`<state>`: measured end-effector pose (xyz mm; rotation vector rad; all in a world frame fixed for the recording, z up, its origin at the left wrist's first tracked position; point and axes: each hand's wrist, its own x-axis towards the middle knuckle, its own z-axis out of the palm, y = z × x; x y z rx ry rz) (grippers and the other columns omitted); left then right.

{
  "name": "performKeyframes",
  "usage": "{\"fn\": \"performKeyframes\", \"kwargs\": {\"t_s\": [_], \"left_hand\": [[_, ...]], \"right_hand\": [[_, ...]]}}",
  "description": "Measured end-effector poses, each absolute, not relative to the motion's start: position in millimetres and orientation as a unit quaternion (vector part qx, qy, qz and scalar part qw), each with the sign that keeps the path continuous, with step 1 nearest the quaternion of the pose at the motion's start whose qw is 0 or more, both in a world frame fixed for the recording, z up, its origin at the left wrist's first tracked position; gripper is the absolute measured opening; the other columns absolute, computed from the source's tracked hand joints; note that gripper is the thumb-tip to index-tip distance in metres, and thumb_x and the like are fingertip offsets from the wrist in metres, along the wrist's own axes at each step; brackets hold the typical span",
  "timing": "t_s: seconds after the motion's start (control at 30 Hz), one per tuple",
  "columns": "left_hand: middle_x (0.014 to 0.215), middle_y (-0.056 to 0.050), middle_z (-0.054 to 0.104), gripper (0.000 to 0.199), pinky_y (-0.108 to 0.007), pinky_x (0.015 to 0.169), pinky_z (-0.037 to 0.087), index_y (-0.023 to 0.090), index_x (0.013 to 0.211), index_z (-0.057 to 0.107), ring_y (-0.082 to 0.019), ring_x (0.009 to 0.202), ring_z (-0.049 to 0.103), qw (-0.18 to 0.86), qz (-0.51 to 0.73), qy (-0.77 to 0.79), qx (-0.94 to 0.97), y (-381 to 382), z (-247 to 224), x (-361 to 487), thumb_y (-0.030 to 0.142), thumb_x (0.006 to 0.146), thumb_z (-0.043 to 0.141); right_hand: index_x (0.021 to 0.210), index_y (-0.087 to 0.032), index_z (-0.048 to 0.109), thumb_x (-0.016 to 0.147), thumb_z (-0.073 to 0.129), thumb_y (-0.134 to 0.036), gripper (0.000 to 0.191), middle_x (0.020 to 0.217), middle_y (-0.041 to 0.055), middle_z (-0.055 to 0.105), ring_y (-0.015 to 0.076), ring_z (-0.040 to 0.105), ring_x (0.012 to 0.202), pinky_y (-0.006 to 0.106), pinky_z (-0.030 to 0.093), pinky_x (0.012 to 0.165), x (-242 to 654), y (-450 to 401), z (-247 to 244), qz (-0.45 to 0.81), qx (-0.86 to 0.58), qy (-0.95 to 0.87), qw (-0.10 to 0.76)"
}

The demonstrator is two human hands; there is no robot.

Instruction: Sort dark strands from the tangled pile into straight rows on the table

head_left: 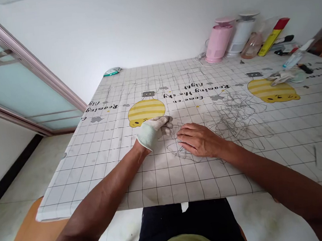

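Observation:
My left hand point(161, 126), in a whitish knit glove with a pale green cuff, hovers low over the tabletop with its fingers curled together. Whatever sits between its fingertips is too small to make out. A short gap to the right is my right hand point(199, 139), bare, palm down, its fingers stretched toward the glove and slightly apart; its thumb is hidden. Around and behind the right hand spreads a loose tangle of thin grey wire-like strands point(235, 118), with some loops lying under its fingers. Fainter strands point(174, 80) lie farther back.
A checked tablecloth point(99, 188) covers the table. Toward the back right stand a pink cylindrical device point(219, 43), a white one point(241, 37), a bottle point(252, 45) and a yellow-red tube point(274, 36). Another glove point(285, 76) lies at right; a green packet point(112, 71) lies back left.

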<state>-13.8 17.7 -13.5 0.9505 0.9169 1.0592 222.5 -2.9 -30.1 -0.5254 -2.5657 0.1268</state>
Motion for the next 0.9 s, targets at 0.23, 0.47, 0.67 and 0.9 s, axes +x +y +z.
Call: {"fn": "performKeyframes", "kwargs": {"t_s": [0.23,0.47,0.67,0.9], "left_hand": [[0.078,-0.005,0.068,0.028,-0.027,0.059,0.05,0.012,0.094,0.073,-0.011,0.056,0.058,0.664,0.471,0.377,0.442,25,-13,-33,0.039,0.091,0.078],[0.071,-0.005,0.067,0.036,-0.034,0.067,0.052,0.017,0.086,0.071,-0.016,0.06,0.059,0.642,0.509,0.324,0.473,12,6,-38,0.052,0.086,0.077],[0.07,-0.01,0.07,0.042,-0.038,0.073,0.053,0.016,0.079,0.074,-0.021,0.067,0.064,0.631,0.478,0.288,0.54,0,8,-29,0.055,0.092,0.071],[0.084,-0.015,0.078,0.047,-0.042,0.078,0.058,0.013,0.085,0.076,-0.025,0.074,0.073,0.652,0.444,0.321,0.524,1,-4,-19,0.06,0.082,0.082]], "right_hand": [[0.102,-0.02,0.074,0.112,0.051,-0.025,0.025,0.102,0.0123,0.076,0.0293,0.063,0.101,0.049,0.057,0.09,229,7,-32,0.05,-0.255,-0.929,0.262],[0.085,-0.022,0.068,0.112,0.052,-0.038,0.035,0.087,0.0098,0.073,0.0254,0.064,0.084,0.043,0.055,0.074,229,0,-22,0.193,-0.344,-0.846,0.359],[0.113,-0.019,0.072,0.111,0.058,-0.054,0.038,0.101,0.009,0.078,0.0207,0.073,0.087,0.033,0.057,0.07,219,-12,-13,0.587,-0.268,-0.7,0.307],[0.101,-0.019,0.073,0.108,0.066,-0.049,0.032,0.081,0.0038,0.073,0.0171,0.067,0.072,0.033,0.056,0.067,215,-15,-9,0.626,-0.256,-0.63,0.382]]}}
